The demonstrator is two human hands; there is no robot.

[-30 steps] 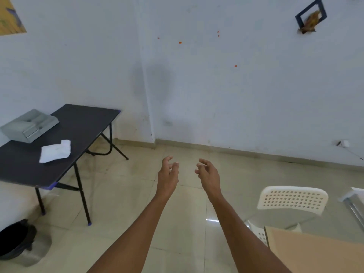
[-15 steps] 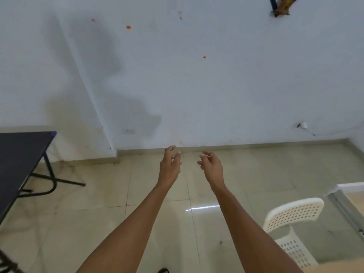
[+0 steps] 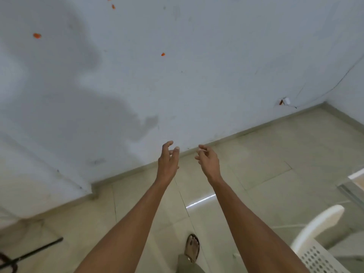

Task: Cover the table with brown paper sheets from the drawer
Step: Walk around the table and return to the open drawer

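My left hand [image 3: 167, 160] and my right hand [image 3: 208, 160] are stretched out in front of me at mid-frame, over the tiled floor near the base of a white wall. Both are empty, with fingers loosely curled and apart. No brown paper sheet and no drawer show in the head view. A pale edge of furniture [image 3: 356, 177] pokes in at the right border; I cannot tell what it is.
A white perforated plastic chair [image 3: 315, 243] stands at the lower right. A black table leg [image 3: 33, 253] lies along the floor at the lower left. My sandalled foot [image 3: 192, 248] is on the beige tiles. A white wall with orange specks fills the upper frame.
The view has swung right and tilted: the black table slid out of view on the left, leaving only a leg. The chair shifted to the lower right. Both hands stayed empty in front.
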